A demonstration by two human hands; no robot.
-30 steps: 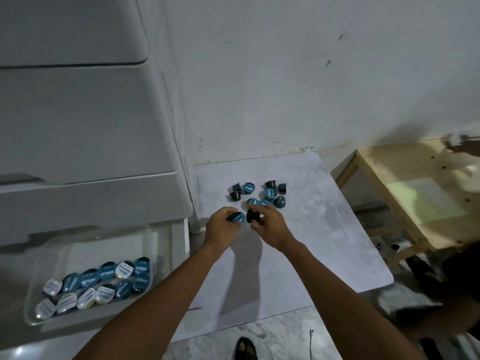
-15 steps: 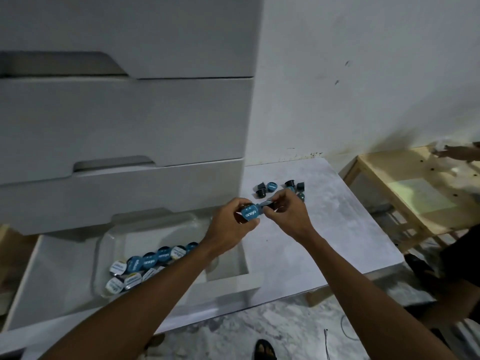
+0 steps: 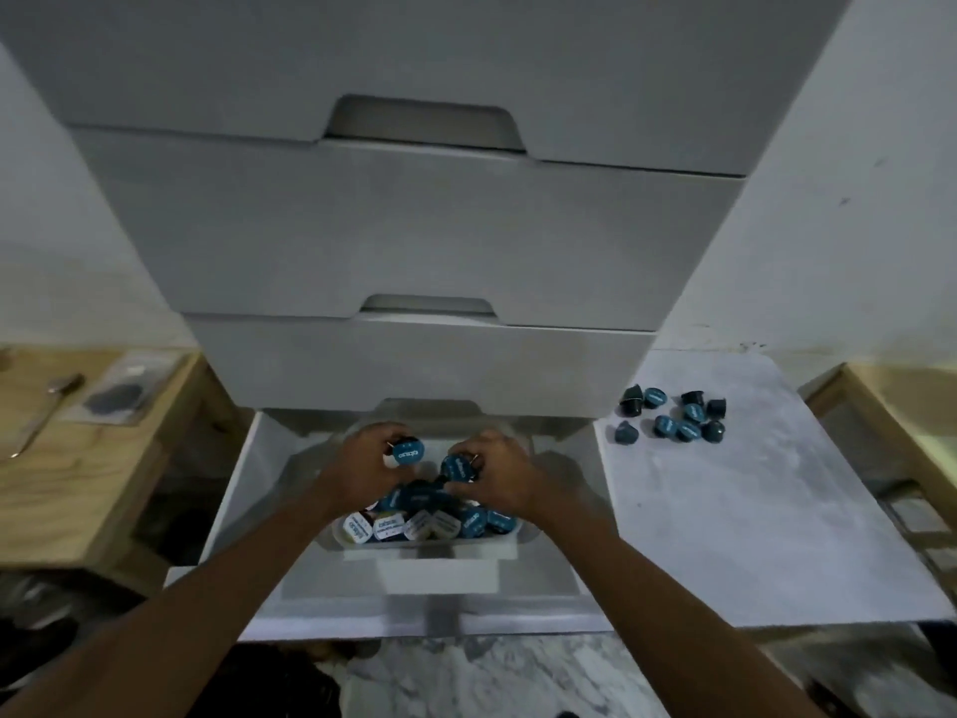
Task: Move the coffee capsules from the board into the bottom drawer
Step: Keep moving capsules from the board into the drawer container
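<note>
Matt white drawer (image 3: 248,489), clear glossy plastic tray (image 3: 523,531), foil-lidded capsules (image 3: 668,417), marbled matt board (image 3: 751,536).

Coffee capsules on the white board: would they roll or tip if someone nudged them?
Probably tippy: the capsules on the board lie at all angles, some on their sides. Being tapered cups, they would likely roll in a curve. Probably light: the left hand and right hand each pinch one with fingertips.

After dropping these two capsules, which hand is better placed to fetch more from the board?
Probably the right hand: the remaining capsules lie on the board right of the drawer; the left hand is farther away.
</note>
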